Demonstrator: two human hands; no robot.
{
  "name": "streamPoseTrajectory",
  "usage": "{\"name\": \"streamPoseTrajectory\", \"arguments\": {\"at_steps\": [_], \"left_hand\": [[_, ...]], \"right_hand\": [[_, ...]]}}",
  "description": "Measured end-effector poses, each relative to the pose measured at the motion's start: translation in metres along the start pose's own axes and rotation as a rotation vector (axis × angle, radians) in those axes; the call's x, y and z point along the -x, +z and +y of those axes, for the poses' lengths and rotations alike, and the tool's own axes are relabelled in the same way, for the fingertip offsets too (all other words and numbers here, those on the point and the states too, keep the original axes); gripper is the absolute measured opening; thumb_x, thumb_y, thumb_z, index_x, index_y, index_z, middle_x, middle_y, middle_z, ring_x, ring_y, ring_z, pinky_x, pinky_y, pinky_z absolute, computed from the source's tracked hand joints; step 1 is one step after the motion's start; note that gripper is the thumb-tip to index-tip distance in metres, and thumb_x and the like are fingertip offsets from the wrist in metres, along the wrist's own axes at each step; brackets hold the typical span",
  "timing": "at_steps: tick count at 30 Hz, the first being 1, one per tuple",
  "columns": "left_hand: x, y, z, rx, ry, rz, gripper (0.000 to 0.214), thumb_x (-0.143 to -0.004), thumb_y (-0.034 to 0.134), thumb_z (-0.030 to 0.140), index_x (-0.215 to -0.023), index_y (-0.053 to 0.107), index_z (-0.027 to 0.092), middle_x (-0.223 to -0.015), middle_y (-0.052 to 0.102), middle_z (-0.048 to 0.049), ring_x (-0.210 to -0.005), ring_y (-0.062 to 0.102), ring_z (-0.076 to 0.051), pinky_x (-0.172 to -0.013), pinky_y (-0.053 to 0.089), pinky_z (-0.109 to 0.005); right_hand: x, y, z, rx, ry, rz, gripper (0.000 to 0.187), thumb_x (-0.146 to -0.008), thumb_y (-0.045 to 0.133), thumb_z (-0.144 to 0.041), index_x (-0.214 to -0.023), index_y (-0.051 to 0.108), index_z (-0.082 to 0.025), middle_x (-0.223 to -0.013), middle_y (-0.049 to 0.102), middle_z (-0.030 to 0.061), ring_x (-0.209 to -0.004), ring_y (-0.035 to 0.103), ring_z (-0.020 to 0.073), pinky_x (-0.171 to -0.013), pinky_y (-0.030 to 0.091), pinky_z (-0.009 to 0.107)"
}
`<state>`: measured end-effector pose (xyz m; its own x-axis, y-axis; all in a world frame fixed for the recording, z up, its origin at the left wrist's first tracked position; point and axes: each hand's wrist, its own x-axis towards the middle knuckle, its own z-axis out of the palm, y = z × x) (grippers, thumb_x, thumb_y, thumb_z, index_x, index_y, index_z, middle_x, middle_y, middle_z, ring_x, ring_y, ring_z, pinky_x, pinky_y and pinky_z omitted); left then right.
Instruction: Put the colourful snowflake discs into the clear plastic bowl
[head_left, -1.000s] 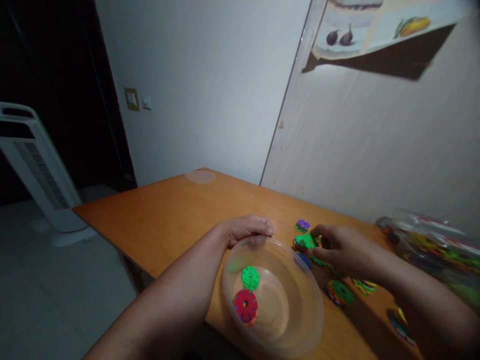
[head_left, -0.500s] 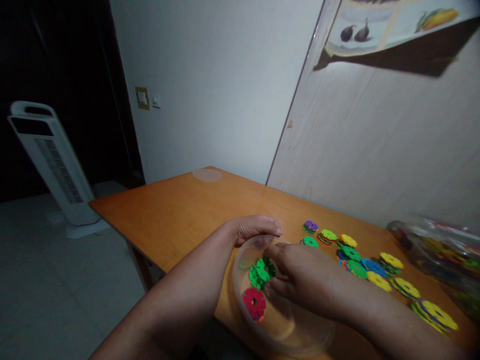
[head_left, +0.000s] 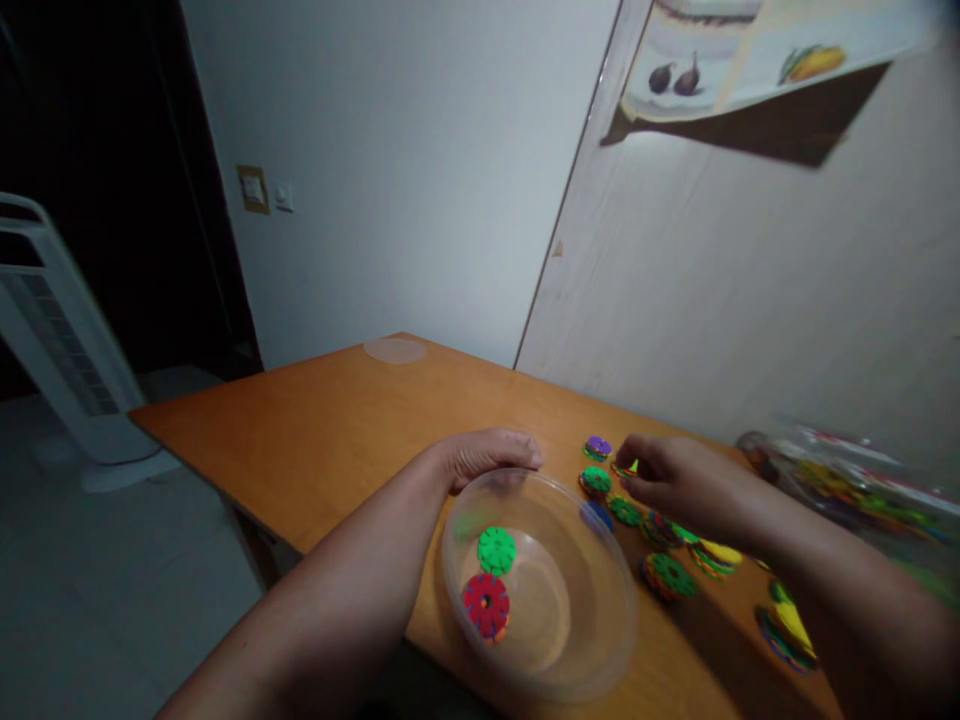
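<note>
A clear round plastic tub stands near the table's front edge, with a green notched plastic disc and red discs stacked against its left inner side. My left hand is curled round the tub's far rim; its fingertips are partly hidden. Beyond the tub on the right, my right hand reaches down to a stack of yellow-green notched discs, thumb and fingers closed about it. Beside that hand are a purple-topped stack and a green-topped stack.
More disc stacks, such as a green-topped one and a yellow-topped one, cover the table's right side. A clear bag of coloured pieces lies by the wall. At the far corner rests a translucent round lid. A tower fan stands left.
My right hand has left the tub and moved away to the right, to the yellow-green stack. The green discs in the tub now lie flatter. My left hand stays at the rim; the view has shifted slightly.
</note>
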<state>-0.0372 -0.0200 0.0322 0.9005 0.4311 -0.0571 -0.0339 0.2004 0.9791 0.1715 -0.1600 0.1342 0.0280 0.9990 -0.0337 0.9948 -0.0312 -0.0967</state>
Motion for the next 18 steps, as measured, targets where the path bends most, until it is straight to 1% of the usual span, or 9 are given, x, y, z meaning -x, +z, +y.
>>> {"name": "streamPoseTrajectory", "arguments": {"at_steps": [2, 5, 9, 11, 13, 18], "left_hand": [[0.000, -0.002, 0.000, -0.005, 0.006, -0.010, 0.033, -0.065, 0.075, 0.041, -0.076, 0.057, 0.016, -0.055, 0.050, 0.0038, -0.045, 0.040, -0.007, -0.043, 0.028, -0.021], [0.001, -0.002, 0.001, -0.013, 0.007, -0.016, 0.034, -0.065, 0.075, 0.041, -0.076, 0.056, 0.015, -0.056, 0.050, 0.0043, -0.045, 0.041, -0.006, -0.043, 0.028, -0.020], [0.002, -0.002, 0.001, -0.011, 0.018, -0.030, 0.031, -0.067, 0.073, 0.039, -0.077, 0.057, 0.015, -0.056, 0.050, 0.0036, -0.045, 0.041, -0.007, -0.043, 0.029, -0.020], [0.001, -0.003, 0.000, -0.013, 0.026, -0.030, 0.029, -0.068, 0.073, 0.037, -0.077, 0.057, 0.015, -0.057, 0.051, 0.0031, -0.046, 0.042, -0.007, -0.043, 0.029, -0.020], [0.001, -0.003, 0.000, -0.018, 0.029, -0.030, 0.028, -0.069, 0.072, 0.036, -0.077, 0.057, 0.015, -0.057, 0.051, 0.0029, -0.046, 0.043, -0.007, -0.043, 0.029, -0.020], [0.001, -0.003, -0.001, -0.018, 0.011, -0.028, 0.030, -0.068, 0.073, 0.039, -0.077, 0.057, 0.015, -0.056, 0.050, 0.0035, -0.046, 0.042, -0.007, -0.043, 0.029, -0.020]], "right_hand": [[-0.004, 0.011, 0.010, 0.012, -0.008, -0.063, 0.025, -0.080, 0.057, -0.029, -0.102, 0.067, -0.020, -0.076, 0.068, 0.0038, -0.064, 0.059, 0.0161, -0.054, 0.036, 0.025], [-0.009, 0.031, 0.013, 0.026, -0.024, -0.133, 0.026, -0.073, 0.064, -0.028, -0.099, 0.070, -0.024, -0.082, 0.069, 0.0035, -0.070, 0.061, 0.0166, -0.056, 0.035, 0.024], [-0.015, 0.050, 0.009, 0.067, -0.006, -0.188, 0.022, -0.070, 0.069, -0.038, -0.085, 0.071, -0.022, -0.078, 0.070, 0.0047, -0.069, 0.061, 0.0179, -0.055, 0.033, 0.025], [-0.018, 0.055, 0.008, 0.068, -0.011, -0.193, 0.023, -0.071, 0.067, -0.042, -0.082, 0.071, -0.022, -0.076, 0.070, 0.0052, -0.067, 0.061, 0.0180, -0.054, 0.033, 0.025], [-0.020, 0.058, 0.009, 0.063, -0.020, -0.195, 0.024, -0.072, 0.066, -0.043, -0.083, 0.071, -0.022, -0.077, 0.070, 0.0052, -0.067, 0.061, 0.0178, -0.054, 0.033, 0.025], [-0.020, 0.058, 0.012, 0.064, -0.025, -0.193, 0.025, -0.074, 0.065, -0.043, -0.086, 0.070, -0.023, -0.078, 0.070, 0.0049, -0.068, 0.060, 0.0174, -0.055, 0.034, 0.025]]}}
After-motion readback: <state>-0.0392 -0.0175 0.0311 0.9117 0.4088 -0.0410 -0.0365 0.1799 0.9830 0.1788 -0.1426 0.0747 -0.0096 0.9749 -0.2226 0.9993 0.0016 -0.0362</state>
